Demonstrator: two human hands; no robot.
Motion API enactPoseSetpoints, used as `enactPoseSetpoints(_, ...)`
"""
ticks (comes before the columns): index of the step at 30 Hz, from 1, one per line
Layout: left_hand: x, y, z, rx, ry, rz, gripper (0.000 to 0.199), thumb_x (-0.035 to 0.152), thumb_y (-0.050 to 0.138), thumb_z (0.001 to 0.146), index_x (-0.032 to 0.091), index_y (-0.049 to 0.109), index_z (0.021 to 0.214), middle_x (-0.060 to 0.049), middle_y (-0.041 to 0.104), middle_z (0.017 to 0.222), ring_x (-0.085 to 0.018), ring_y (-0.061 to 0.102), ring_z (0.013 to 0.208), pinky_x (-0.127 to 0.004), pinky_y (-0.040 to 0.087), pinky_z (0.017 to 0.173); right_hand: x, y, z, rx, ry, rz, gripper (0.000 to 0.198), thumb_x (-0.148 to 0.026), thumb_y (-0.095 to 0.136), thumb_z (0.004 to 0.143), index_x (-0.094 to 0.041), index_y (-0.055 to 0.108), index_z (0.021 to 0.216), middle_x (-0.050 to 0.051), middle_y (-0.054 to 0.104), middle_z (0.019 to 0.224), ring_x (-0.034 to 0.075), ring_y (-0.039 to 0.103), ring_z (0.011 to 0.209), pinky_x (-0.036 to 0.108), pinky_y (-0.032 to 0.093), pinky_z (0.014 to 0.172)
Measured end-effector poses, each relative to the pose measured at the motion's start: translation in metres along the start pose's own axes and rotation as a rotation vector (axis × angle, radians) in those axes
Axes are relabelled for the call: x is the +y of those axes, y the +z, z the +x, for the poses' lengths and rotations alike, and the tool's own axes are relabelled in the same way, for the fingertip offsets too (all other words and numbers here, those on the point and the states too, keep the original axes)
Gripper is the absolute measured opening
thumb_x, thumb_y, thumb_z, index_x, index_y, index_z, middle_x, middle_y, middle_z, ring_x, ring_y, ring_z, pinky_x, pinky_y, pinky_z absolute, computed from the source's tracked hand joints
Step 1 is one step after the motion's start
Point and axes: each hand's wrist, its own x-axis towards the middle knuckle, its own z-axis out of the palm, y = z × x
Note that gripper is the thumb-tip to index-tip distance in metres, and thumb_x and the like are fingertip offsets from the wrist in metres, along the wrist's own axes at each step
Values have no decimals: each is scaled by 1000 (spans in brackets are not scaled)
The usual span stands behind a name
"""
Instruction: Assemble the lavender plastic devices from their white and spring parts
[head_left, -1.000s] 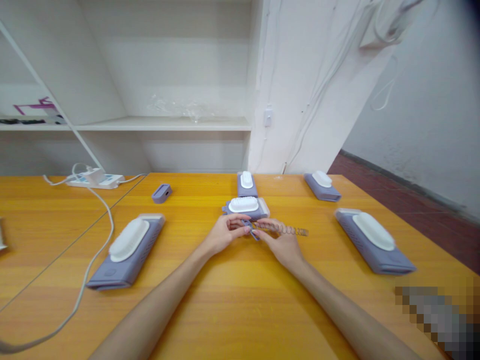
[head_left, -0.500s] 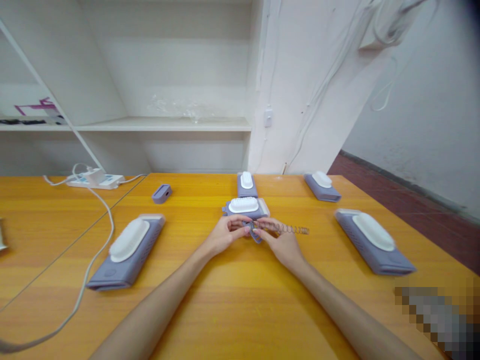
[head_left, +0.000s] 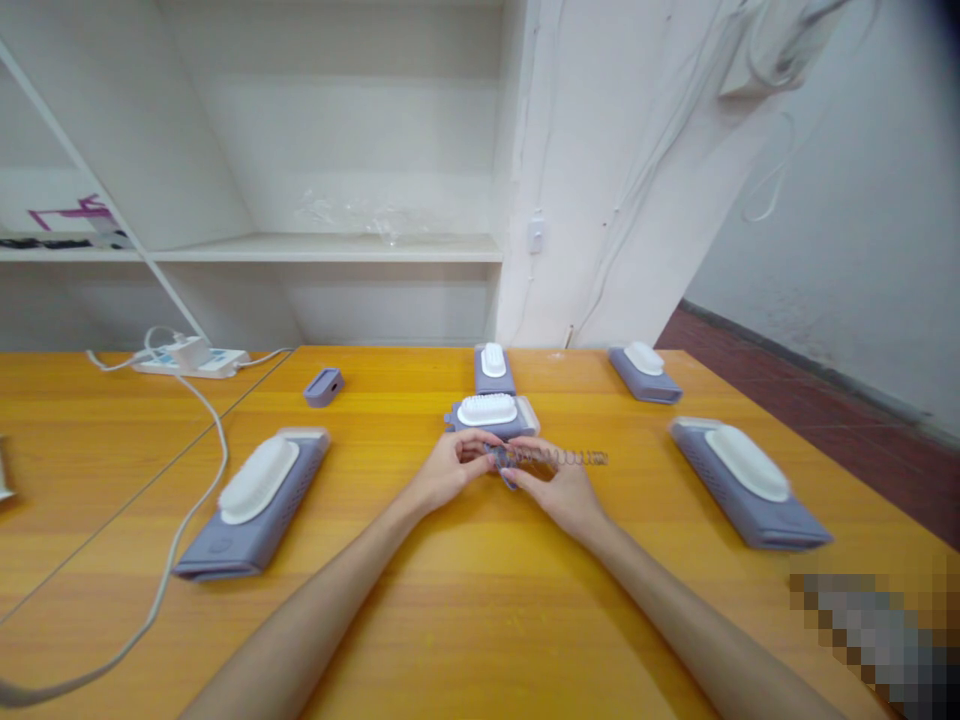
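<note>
My left hand (head_left: pixel 448 470) pinches a small grey-purple plastic part (head_left: pixel 504 462) between thumb and fingers. Fingers of my right hand (head_left: pixel 568 492) close on the same part from the other side. A coiled metal spring (head_left: pixel 577 458) sticks out to the right past my right fingers, its left end at the plastic part. How the spring and part join is hidden by the fingers. Just beyond both hands lies a grey-purple body with a white bristled brush head (head_left: pixel 487 409).
Similar grey-purple pieces with white brush heads lie around: left (head_left: pixel 259 482), right (head_left: pixel 748 465), back middle (head_left: pixel 493 362) and back right (head_left: pixel 646 359). A small purple oval piece (head_left: pixel 324 387) sits back left. A power strip (head_left: pixel 191 358) trails a white cable along the left.
The spring's free end has shifted slightly left, toward my right hand. The plastic part has turned a little between my fingers. Both hands stay almost in place.
</note>
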Motion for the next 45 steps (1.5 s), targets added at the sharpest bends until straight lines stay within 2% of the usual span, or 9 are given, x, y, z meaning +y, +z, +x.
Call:
enactPoseSetpoints(3, -4, 1, 1, 33, 27, 29, 37, 36, 69, 72, 10, 61, 98, -10, 68, 85, -17, 64, 76, -28, 47, 75, -1, -1, 0, -12, -128, -123, 30, -26, 68, 73, -23, 63, 102, 4, 68, 102, 22, 62, 99, 38, 49, 89)
enactPoseSetpoints(7, -8, 2, 2, 64, 52, 54, 37, 36, 69, 73, 11, 61, 98, -8, 68, 83, -15, 63, 73, -26, 47, 72, -3, -2, -1, -21, -287, -249, 23, -24, 64, 77, -26, 64, 100, 3, 66, 99, 20, 61, 94, 36, 48, 85)
enactPoseSetpoints(18, -7, 2, 2, 92, 55, 33, 38, 34, 72, 68, 10, 62, 97, -4, 65, 75, -11, 59, 65, -22, 45, 65, 3, -1, -2, 11, -382, -377, 20, -29, 62, 80, -27, 63, 100, 4, 65, 97, 22, 59, 90, 38, 46, 80)
enactPoseSetpoints(23, -6, 3, 3, 125, 41, 7, 39, 32, 75, 64, 11, 63, 95, -2, 64, 72, -10, 57, 62, -21, 43, 62, 1, -3, -3, 30, -477, -436, 23, -27, 59, 83, -25, 62, 105, 5, 65, 98, 21, 59, 91, 36, 45, 80)
enactPoseSetpoints(30, -2, 2, 3, 139, 8, -23, 48, 35, 79, 59, 10, 63, 97, -3, 65, 71, -11, 58, 62, -23, 43, 62, 2, -11, 0, -22, -638, -538, 26, -23, 52, 88, -24, 58, 114, 7, 66, 106, 21, 59, 97, 37, 41, 81)
enactPoseSetpoints(38, -1, 1, 2, 147, -18, -27, 50, 35, 79, 60, 9, 61, 99, -5, 66, 75, -13, 60, 67, -25, 45, 66, 3, -10, -2, 51, -598, -501, 29, -23, 55, 86, -24, 59, 114, 8, 65, 104, 22, 58, 94, 38, 43, 81)
enactPoseSetpoints(45, -2, -2, 2, 96, 13, -13, 45, 34, 78, 62, 11, 62, 98, -4, 65, 76, -11, 59, 66, -24, 45, 67, 2, -6, -1, 22, -497, -428, 25, -29, 59, 84, -23, 61, 108, 6, 67, 99, 22, 58, 92, 38, 43, 83)
